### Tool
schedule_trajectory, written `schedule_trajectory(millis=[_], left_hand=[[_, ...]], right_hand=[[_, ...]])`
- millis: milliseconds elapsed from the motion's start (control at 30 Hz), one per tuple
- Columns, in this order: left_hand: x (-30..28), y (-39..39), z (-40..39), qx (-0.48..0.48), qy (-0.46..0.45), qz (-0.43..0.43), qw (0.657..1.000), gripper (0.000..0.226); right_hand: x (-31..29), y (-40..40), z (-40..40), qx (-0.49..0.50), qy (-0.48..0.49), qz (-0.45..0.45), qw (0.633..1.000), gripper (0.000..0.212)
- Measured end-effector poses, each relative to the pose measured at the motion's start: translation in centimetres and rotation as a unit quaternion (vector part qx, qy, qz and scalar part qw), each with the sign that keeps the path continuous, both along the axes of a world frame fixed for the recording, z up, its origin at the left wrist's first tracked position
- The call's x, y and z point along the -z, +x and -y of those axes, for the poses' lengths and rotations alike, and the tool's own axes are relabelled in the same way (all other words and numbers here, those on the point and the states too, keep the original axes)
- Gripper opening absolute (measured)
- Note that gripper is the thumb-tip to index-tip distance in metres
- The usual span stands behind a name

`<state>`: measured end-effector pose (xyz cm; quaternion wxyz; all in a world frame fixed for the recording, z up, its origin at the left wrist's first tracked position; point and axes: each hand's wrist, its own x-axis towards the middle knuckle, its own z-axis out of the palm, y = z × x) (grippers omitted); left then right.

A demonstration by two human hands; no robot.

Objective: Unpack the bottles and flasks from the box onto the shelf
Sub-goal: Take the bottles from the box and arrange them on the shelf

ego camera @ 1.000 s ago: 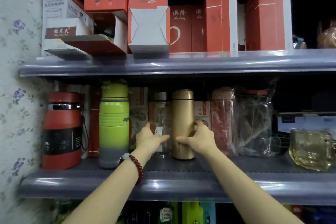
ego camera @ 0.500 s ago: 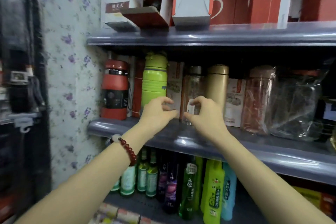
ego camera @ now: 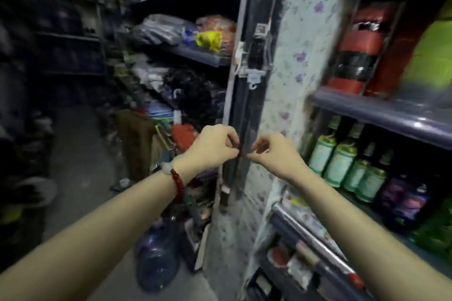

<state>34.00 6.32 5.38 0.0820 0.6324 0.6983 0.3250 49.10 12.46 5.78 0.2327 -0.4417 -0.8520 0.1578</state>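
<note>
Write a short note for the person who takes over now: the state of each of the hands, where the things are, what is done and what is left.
Left hand: fingers curled, nothing held, in the air before the shelf post.
Right hand: the same, empty.
Red flask and green bottle stand on the shelf at the right, blurred.
The box is not in view.
Done: some flasks are on the shelf.
Left: find the box and check it for more; how many remain cannot be told.

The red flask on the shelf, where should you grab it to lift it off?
Probably round its black middle band, coming from the open front of the shelf. The red flask stands upright with a green bottle close on its right and the flowered wall on its left, so fingers fit best front and back.
</note>
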Motion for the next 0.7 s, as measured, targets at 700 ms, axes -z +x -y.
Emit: schedule_trajectory(millis=[700], left_hand=[[50.8, -14.9, 14.9, -0.220, -0.357, 0.154, 0.894, 0.026]], right_hand=[[52.0, -17.2, 7.6, -0.177, -0.337, 0.214, 0.900, 0.016]])
